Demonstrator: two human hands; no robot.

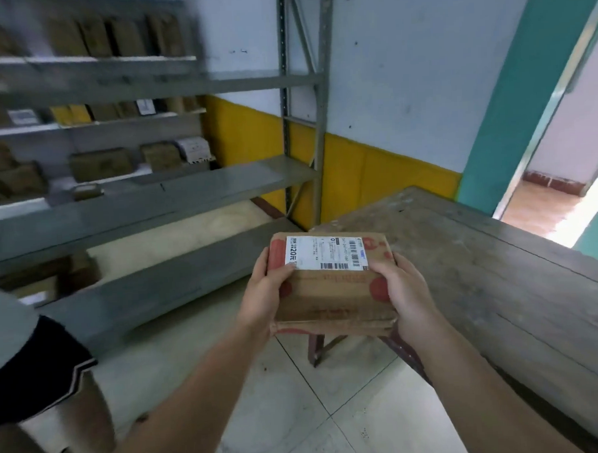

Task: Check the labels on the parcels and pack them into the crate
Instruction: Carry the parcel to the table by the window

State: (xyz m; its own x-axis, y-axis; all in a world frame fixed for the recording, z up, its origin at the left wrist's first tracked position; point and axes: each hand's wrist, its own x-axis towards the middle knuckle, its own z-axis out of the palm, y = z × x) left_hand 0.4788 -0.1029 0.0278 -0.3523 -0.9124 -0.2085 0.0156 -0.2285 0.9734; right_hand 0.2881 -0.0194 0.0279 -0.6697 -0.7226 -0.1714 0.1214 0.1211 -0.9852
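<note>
A brown cardboard parcel (pixel 331 293) with red print is held level in front of me, over the floor by the table's near-left corner. A white shipping label (pixel 326 252) with barcodes covers its far top face and points up at me. My left hand (pixel 264 293) grips the parcel's left side, thumb on the label's edge. My right hand (pixel 405 290) grips its right side, thumb on top. No crate is in view.
A worn wooden table (pixel 498 269) stands to the right. Grey metal shelving (pixel 152 198) with several blurred parcels fills the left. Another person's leg in dark shorts (pixel 40 374) is at the lower left. An open doorway (pixel 569 180) lies at the far right.
</note>
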